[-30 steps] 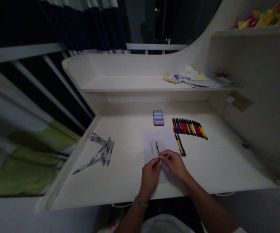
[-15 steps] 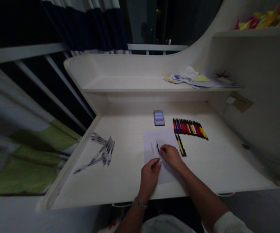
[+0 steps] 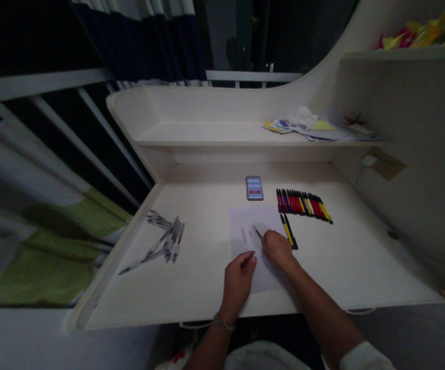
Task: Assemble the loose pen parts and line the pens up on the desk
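Observation:
In the head view my right hand [image 3: 277, 248] is closed over the paper sheet [image 3: 241, 211], gripping a thin dark pen part [image 3: 257, 232] whose tip points up and to the left. My left hand [image 3: 239, 273] rests at the lower part of the sheet, thumb and fingertips pinched together; what they hold, if anything, is too small to make out. Left of the dark part lie a pale, clear slim piece [image 3: 244, 236] and a tiny dark piece [image 3: 250, 233]. Beside my right hand lie a yellow-and-black pen [image 3: 286, 230] and a black one [image 3: 291, 234].
A row of coloured pens with black ends [image 3: 303, 204] lies at the back right. At the left is a loose heap of clear pen pieces [image 3: 170, 240]. A phone [image 3: 254, 188] lies behind the sheet. Papers [image 3: 322, 132] and crumpled tissue [image 3: 303, 118] sit on the shelf.
My right hand has moved slightly right and taken the dark part, which lay upright along the sheet and now slants from the fingers. My left hand has stayed almost still.

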Demonstrator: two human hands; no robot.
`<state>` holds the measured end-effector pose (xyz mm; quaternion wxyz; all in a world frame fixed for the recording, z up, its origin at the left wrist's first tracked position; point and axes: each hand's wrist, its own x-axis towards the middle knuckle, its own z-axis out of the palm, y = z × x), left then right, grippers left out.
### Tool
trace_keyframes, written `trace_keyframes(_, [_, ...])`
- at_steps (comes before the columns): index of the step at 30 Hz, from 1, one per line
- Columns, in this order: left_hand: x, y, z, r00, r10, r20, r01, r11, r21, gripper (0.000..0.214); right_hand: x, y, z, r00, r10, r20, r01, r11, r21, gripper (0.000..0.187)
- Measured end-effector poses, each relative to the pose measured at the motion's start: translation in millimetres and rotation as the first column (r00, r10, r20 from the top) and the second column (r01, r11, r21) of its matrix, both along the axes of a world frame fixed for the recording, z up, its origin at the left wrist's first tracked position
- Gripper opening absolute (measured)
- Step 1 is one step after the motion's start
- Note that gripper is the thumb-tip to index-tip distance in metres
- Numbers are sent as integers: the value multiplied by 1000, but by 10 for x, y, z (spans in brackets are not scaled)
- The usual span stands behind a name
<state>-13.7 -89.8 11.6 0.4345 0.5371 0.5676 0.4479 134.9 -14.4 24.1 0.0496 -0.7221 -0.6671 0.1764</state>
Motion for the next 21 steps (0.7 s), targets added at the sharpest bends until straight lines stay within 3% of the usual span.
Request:
trace_keyframes(4, [22,-7,-23,1000,-4,-6,4,1000,10,28,125,-18,-29,942,-2,-336,39,994,103,25])
trace_keyframes(6, [29,-15,-23,1000,-10,-9,10,1000,20,28,154,-35,-22,813,42,-581,72,982,172,26])
trace_keyframes(8, [37,-19,-14,1000,-19,-13,20,999,27,27,149,-69,12,629,63,-775,133,973,186,27])
trace_keyframes(10, [47,-18,5,999,-29,-16,29,999,29,27,119,-118,63,469,67,-880,176,970,168,29])
trace_keyframes(12, [56,-13,29,999,-33,-17,34,999,31,27,79,-170,110,388,80,-918,185,969,162,28])
trace_keyframes(17, [60,-8,72,999,-40,-29,41,998,53,27,12,-273,106,406,82,-910,144,978,152,25])
trace_keyframes(21, [57,-11,67,998,-69,-13,70,996,58,27,10,-343,55,465,121,-877,15,989,144,21])
